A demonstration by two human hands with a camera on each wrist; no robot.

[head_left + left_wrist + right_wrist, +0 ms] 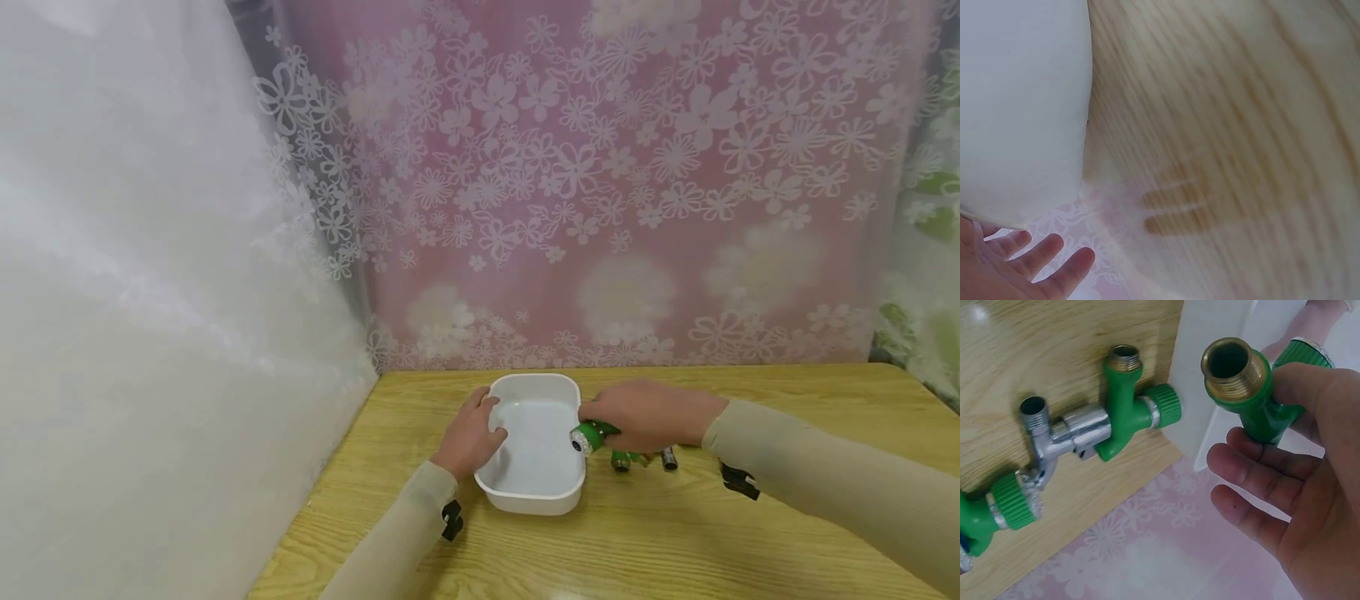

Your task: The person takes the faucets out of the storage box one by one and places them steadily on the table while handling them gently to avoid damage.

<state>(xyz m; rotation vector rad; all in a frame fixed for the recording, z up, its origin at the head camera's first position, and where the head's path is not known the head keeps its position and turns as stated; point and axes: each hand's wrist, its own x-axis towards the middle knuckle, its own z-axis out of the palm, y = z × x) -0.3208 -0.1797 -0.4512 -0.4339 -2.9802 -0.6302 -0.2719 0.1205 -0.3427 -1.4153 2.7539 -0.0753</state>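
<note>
My right hand holds a green valve with a brass threaded outlet, over the right rim of a white plastic basin. The thumb and fingers are around the valve's green body, and its ribbed green knob shows behind the thumb. On the basin's left rim rests my left hand, its thumb reaching over the inside. In the left wrist view the other fingers extend loosely past the basin's edge. The basin's floor is bare in the head view.
Right of the basin, on the wooden table, lie another green valve, a chrome valve and a further green-knobbed one. A pink flowered curtain hangs behind the table, and a white sheet hangs at the left.
</note>
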